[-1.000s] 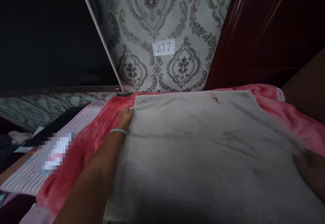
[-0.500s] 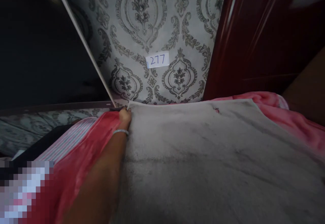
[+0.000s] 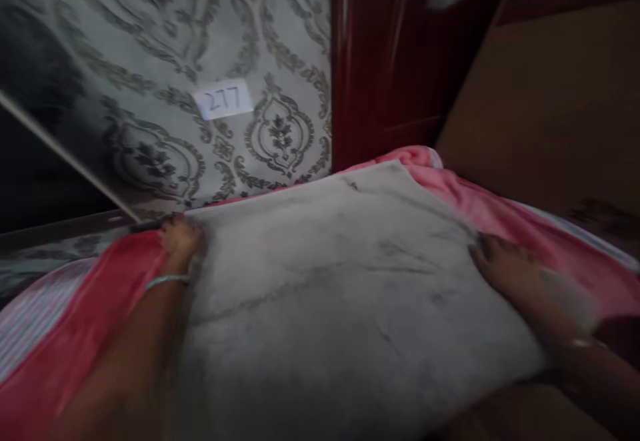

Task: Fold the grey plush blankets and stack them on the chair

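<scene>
A large, thin grey-white sheet (image 3: 320,281), marked with dark smudges and creases, spreads over a pink blanket (image 3: 465,194). At its far left corner is my left hand (image 3: 181,236), with a light bracelet at the wrist; the fingers are closed on that corner. My right hand (image 3: 510,268) touches the sheet's right edge, over the pink blanket. Motion blur smears its fingers, so their grip is unclear. Whether the sheet is cloth or another material I cannot make out.
Patterned wallpaper (image 3: 280,131) with a paper label (image 3: 223,98) reading 277 rises behind. A dark red panel (image 3: 385,61) and a brown cardboard-like surface (image 3: 560,108) stand at the right. A dark screen-like panel (image 3: 40,174) is at the left.
The view has turned to the right and tilted. My right hand has come into view at the sheet's right edge. My left hand stays at the far left corner.
</scene>
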A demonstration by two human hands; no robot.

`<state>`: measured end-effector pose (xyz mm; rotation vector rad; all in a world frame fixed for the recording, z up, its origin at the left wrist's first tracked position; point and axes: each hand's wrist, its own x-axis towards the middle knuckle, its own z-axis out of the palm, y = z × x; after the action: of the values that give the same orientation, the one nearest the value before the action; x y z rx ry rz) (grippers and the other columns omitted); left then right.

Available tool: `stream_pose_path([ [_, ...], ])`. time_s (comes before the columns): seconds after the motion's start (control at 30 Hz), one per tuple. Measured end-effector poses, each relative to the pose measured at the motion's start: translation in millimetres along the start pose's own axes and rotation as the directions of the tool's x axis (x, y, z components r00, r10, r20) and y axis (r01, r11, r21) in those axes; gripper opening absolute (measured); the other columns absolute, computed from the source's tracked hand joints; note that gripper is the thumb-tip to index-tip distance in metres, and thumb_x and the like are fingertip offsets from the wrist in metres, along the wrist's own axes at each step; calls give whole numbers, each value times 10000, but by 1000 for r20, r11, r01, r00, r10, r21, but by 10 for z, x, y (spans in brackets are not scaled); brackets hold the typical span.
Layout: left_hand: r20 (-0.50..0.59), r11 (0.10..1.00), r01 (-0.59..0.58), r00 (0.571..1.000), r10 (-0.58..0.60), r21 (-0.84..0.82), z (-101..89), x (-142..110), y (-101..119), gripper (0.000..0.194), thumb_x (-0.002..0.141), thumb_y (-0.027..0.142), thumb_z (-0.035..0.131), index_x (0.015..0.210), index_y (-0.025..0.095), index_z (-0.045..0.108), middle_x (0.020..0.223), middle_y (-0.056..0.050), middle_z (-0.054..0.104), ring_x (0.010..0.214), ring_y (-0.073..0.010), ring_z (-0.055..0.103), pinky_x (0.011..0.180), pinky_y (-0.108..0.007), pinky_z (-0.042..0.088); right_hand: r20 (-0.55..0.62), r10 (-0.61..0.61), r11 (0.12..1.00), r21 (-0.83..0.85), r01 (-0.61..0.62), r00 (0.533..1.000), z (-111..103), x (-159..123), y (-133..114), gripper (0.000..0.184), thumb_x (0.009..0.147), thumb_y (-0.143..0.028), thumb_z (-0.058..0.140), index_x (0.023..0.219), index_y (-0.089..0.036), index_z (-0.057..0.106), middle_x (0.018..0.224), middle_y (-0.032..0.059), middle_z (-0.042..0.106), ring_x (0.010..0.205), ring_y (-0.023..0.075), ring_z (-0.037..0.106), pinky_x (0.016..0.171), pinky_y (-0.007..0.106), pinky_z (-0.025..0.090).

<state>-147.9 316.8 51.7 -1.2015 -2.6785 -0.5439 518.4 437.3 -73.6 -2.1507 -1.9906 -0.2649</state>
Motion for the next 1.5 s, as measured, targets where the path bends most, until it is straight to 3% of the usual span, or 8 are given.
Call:
stream_pose_path([
  [0.1, 137, 961, -253, 962, 238, 109, 117, -473, 387, 720, 971, 419, 420, 1539, -15, 333, 1631, -268, 298, 1516, -417, 247, 1186, -565, 304, 38, 31, 999, 41, -33, 999, -215, -58, -150, 561, 1010, -420, 315, 1456, -131, 493, 1425, 195, 575, 1245, 364, 555, 1024, 521, 432],
  [0.2, 372, 820, -564, 784, 496, 95, 297, -1110, 643, 649, 986, 439, 396, 1568, 153, 384, 1675, -159, 269, 1553, -361, 206, 1217, -579, 253, 78, 75, 993, 86, -81, 994, -304, 0, -156, 580, 1002, -450, 369, 1493, -154, 456, 1440, 193, 563, 1266, 372, 544, 1024, 536, 432],
  [0.27, 421, 778, -623, 730, 539, 84, 390, -1453, 694, 628, 996, 452, 368, 1578, 218, 379, 1680, -120, 263, 1556, -353, 201, 1215, -604, 238, 125, 112, 986, 112, -126, 986, -349, 115, -94, 591, 1006, -486, 374, 1494, -165, 466, 1424, 202, 574, 1270, 377, 550, 1004, 524, 449],
  [0.53, 286, 783, -612, 775, 564, 114, 466, -1661, 632, 605, 1007, 449, 321, 1554, 214, 432, 1647, -121, 337, 1535, -349, 272, 1203, -595, 279, 240, 135, 975, 141, -172, 961, -498, 448, 86, 419, 1028, -333, 404, 1266, -108, 665, 1254, 212, 685, 1166, 283, 653, 902, 345, 501],
  [0.97, 172, 778, -604, 796, 580, 173, 346, -1737, 737, 635, 972, 397, 268, 1423, 73, 576, 1443, -230, 572, 1365, -350, 515, 1122, -508, 421, 184, 178, 965, 161, -209, 967, -610, -54, 614, 466, 1020, -405, 415, 1177, -86, 716, 1173, 220, 715, 1084, 292, 676, 845, 321, 491],
  [1.27, 349, 861, -484, 843, 410, 158, 125, -1884, 786, 654, 977, 421, 241, 1515, 135, 478, 1582, -197, 436, 1481, -356, 370, 1137, -610, 369, 130, 186, 959, 192, -209, 974, -630, -357, 965, 447, 1032, -416, 398, 1174, -114, 696, 1166, 197, 716, 1084, 289, 653, 869, 336, 474],
  [1.4, 332, 896, -414, 878, 346, 161, 97, -2099, 743, 669, 986, 441, 214, 1548, 148, 428, 1620, -202, 370, 1500, -380, 324, 1137, -659, 323, 52, 155, 973, 164, -161, 987, -694, -368, 770, 444, 1012, -307, 380, 1264, -49, 639, 1247, 254, 664, 1169, 331, 613, 954, 392, 463],
  [1.5, 293, 913, -360, 909, 296, 194, 122, -2247, 792, 709, 997, 483, 175, 1574, 120, 372, 1644, -217, 311, 1522, -396, 266, 1160, -661, 270, -8, -161, 961, 226, 159, 987, -714, -477, 284, 514, 1003, -316, 410, 1447, -81, 517, 1495, 231, 510, 1380, 333, 461, 1109, 437, 376],
])
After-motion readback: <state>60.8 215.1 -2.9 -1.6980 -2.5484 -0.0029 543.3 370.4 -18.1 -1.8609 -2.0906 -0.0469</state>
